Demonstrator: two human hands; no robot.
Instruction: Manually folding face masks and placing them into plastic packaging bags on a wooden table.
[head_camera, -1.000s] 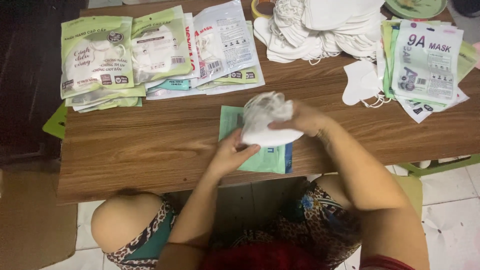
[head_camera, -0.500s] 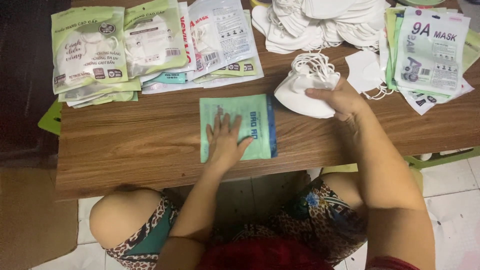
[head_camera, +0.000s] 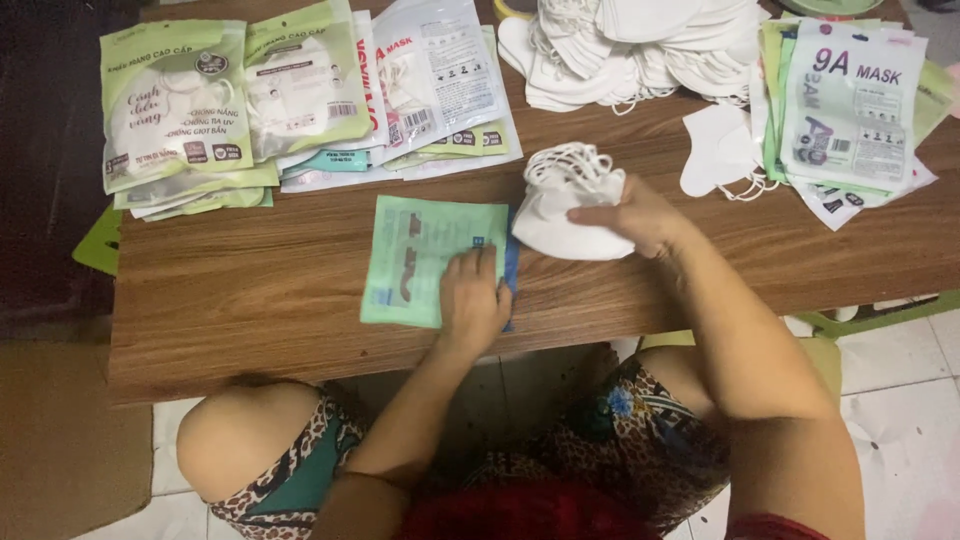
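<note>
A flat green packaging pouch (head_camera: 420, 255) lies on the wooden table (head_camera: 250, 300) near its front edge. My left hand (head_camera: 473, 300) rests on the pouch's right end, fingers curled at its blue edge. Just to the right, my right hand (head_camera: 630, 215) grips a small stack of folded white face masks (head_camera: 565, 205), ear loops bunched on top, held beside the pouch's opening end.
Filled green and white mask packets (head_camera: 190, 110) lie fanned at the back left. A heap of loose white masks (head_camera: 620, 45) sits at the back middle. Empty pouches (head_camera: 850, 110) are stacked at the right, one loose mask (head_camera: 715, 150) beside them.
My right hand has brought the mask stack leftward toward the pouch. My left hand has slid from the pouch's middle to its right end.
</note>
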